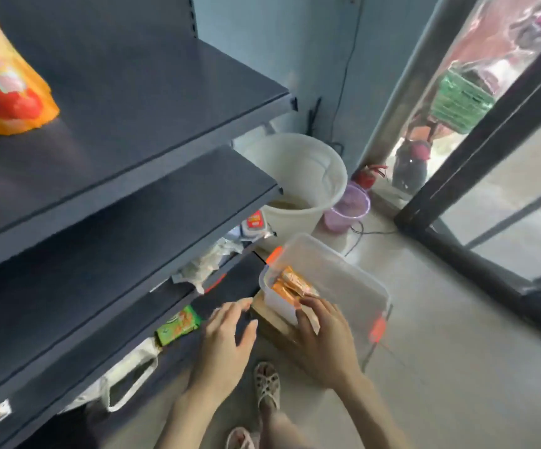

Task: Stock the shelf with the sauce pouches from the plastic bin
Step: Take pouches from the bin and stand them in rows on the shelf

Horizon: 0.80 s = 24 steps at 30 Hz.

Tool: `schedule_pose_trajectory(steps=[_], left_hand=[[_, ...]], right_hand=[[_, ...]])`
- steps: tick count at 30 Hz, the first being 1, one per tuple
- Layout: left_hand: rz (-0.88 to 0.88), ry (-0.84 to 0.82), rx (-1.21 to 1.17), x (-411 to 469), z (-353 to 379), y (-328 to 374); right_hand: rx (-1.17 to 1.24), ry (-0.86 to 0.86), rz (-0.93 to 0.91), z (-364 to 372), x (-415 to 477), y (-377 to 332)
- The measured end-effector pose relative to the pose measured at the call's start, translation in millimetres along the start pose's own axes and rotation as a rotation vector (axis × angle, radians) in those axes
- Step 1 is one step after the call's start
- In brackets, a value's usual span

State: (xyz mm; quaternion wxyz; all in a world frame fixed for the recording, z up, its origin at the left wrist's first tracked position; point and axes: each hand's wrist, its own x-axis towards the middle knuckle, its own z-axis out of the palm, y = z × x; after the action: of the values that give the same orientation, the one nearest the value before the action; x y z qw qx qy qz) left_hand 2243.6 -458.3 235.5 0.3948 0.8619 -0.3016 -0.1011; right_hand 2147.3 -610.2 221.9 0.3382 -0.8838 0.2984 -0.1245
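Observation:
A clear plastic bin [343,280] with orange latches stands on a low wooden stool beside the dark shelf unit [152,131]. Orange sauce pouches [290,283] lie stacked at its near left end. My right hand [322,335] reaches over the bin's near rim and its fingers curl round the end of a pouch. My left hand [227,338] hovers empty, fingers spread, between the bin and the lower shelves. One orange-and-red sauce pouch [2,76] stands on the top shelf at the far left.
A white bucket [298,179] and a purple basket [348,205] stand on the floor behind the bin. Lower shelves hold a green packet [178,325], crumpled wrappers [211,260] and a white bag [130,374]. A glass door [505,189] runs along the right. My sandalled feet [266,387] are below.

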Motion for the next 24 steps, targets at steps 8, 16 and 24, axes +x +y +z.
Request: schedule_pose_trajectory(steps=[8,16,24], left_hand=[[-0.083,-0.293,-0.047,17.4,105.9,13.2],[-0.323,-0.399,-0.086,81.8,216.8,-0.4],[-0.479,-0.497,-0.006,154.1,299.8,-52.9]], right_hand=[[0.03,-0.045,0.333,-28.8,-19.8,100.0],[0.09,-0.188,0.505,-17.7,44.9,199.6],[0.124,-0.292,0.605,41.8,103.5,282.7]])
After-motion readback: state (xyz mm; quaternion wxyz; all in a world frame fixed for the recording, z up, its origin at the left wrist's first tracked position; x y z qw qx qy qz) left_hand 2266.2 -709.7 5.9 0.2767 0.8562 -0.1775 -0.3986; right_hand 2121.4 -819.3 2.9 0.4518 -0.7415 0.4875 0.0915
